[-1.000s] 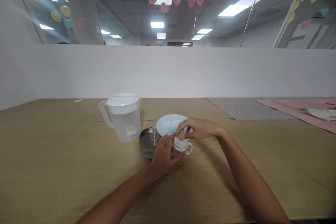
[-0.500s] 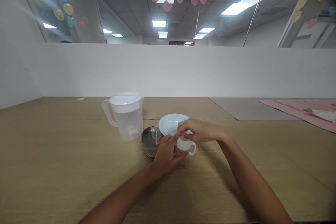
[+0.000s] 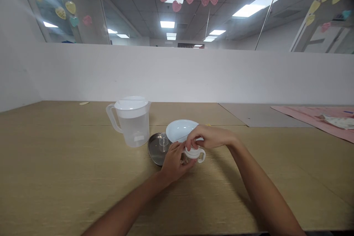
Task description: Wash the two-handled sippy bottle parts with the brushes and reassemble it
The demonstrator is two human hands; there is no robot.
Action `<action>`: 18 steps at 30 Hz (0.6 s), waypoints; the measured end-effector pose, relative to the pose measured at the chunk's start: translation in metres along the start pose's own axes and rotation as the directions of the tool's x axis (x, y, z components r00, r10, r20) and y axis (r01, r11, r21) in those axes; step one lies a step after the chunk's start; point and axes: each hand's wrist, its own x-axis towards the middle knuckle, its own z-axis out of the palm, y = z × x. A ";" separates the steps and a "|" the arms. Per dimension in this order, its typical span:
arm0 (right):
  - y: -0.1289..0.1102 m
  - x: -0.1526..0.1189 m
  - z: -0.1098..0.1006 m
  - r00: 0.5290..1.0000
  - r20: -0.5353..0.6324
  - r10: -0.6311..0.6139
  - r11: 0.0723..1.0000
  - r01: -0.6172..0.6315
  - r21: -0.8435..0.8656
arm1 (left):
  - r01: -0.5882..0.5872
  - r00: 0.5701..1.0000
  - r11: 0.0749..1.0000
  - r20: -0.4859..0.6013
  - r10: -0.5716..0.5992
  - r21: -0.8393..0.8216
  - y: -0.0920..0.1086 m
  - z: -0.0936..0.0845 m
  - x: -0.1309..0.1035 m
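A small clear bottle with a white collar and loop handle (image 3: pixel 194 153), like a baby bottle, is between my hands above the table. My left hand (image 3: pixel 174 162) is closed around its clear body from the left, with the thumb underneath. From above, my right hand (image 3: pixel 206 137) bends over the top, its fingers pinched at the collar; they hide the tip of the bottle. Just left of my left hand lies an oval metal tray (image 3: pixel 155 153) bearing a clear plastic cup-like piece (image 3: pixel 163 143). Behind my hands is a white plate (image 3: pixel 178 127).
A translucent pitcher (image 3: pixel 135 125) with a white lid stands left of the tray. At the far right, a pink cloth (image 3: pixel 301 113) carries a whitish cloth (image 3: pixel 339 121). A white wall (image 3: pixel 177 73) with glass above it borders the table (image 3: pixel 69 177) at the back.
My right fingers have settled slightly lower over the bottle's top, and the clear part that showed between them is now hidden. The whole view has shifted slightly; my left hand keeps its hold.
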 end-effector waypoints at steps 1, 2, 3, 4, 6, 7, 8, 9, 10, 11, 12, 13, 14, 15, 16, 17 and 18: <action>0.001 0.000 -0.001 1.000 0.008 -0.003 1.000 0.003 0.009 | 0.004 1.000 1.000 0.004 -0.004 -0.011 -0.001 0.000 0.000; 0.003 -0.001 -0.001 1.000 0.012 0.000 1.000 0.000 0.020 | 0.013 1.000 1.000 0.008 -0.013 -0.023 -0.002 0.000 -0.001; 0.004 -0.001 -0.001 1.000 0.013 0.006 0.999 -0.006 0.033 | 0.027 1.000 0.999 0.011 -0.026 -0.035 -0.003 0.000 -0.002; 0.005 0.000 -0.001 1.000 0.015 0.013 0.999 -0.014 0.047 | 0.043 0.999 0.998 0.012 -0.043 -0.046 -0.004 0.001 -0.002; 0.005 0.002 0.000 0.999 0.027 0.025 0.998 -0.027 0.064 | 0.074 0.997 0.996 0.016 -0.073 -0.059 -0.005 0.001 -0.003; 0.005 0.003 0.001 0.999 0.032 0.026 0.998 -0.028 0.063 | 0.084 0.996 0.995 0.017 -0.083 -0.062 -0.006 0.001 -0.004; 0.004 0.005 0.003 0.999 0.033 0.026 0.998 -0.027 0.054 | 0.088 0.996 0.994 0.018 -0.087 -0.063 -0.006 0.002 -0.004; 0.003 0.006 0.004 0.999 0.029 0.026 0.999 -0.027 0.042 | 0.086 0.996 0.994 0.021 -0.085 -0.063 -0.006 0.002 -0.005; 0.002 0.008 0.005 0.999 0.021 0.028 0.999 -0.028 0.033 | 0.081 0.997 0.995 0.022 -0.080 -0.061 -0.006 0.002 -0.005; 0.001 0.009 0.005 0.999 0.014 0.030 0.999 -0.030 0.035 | 0.074 0.997 0.996 0.024 -0.073 -0.056 -0.006 0.002 -0.005; -0.001 0.009 0.005 1.000 0.010 0.029 0.998 -0.029 0.050 | 0.065 0.998 0.997 0.026 -0.064 -0.049 -0.005 0.002 -0.005; -0.004 0.009 0.004 1.000 0.010 0.024 0.997 -0.024 0.075 | 0.056 0.998 0.998 0.027 -0.055 -0.040 -0.004 0.002 -0.005; -0.006 0.008 0.003 1.000 0.010 0.010 0.994 -0.011 0.107 | 0.052 0.998 0.998 0.027 -0.051 -0.029 -0.003 0.001 -0.004; -0.009 0.007 0.001 1.000 0.008 -0.013 0.990 0.012 0.138 | 0.051 0.998 0.998 0.026 -0.051 -0.020 -0.003 0.000 -0.004; -0.013 0.005 0.000 0.999 0.002 -0.038 0.986 0.037 0.162 | 0.055 0.998 0.998 0.027 -0.054 -0.011 -0.002 0.000 -0.004; -0.016 0.003 -0.002 0.998 -0.008 -0.057 0.983 0.058 0.173 | 0.060 0.998 0.998 0.024 -0.060 -0.005 -0.002 -0.001 -0.004; -0.018 0.001 -0.003 0.998 -0.026 -0.060 0.984 0.063 0.164 | 0.066 0.998 0.998 0.020 -0.066 -0.001 -0.001 -0.002 -0.004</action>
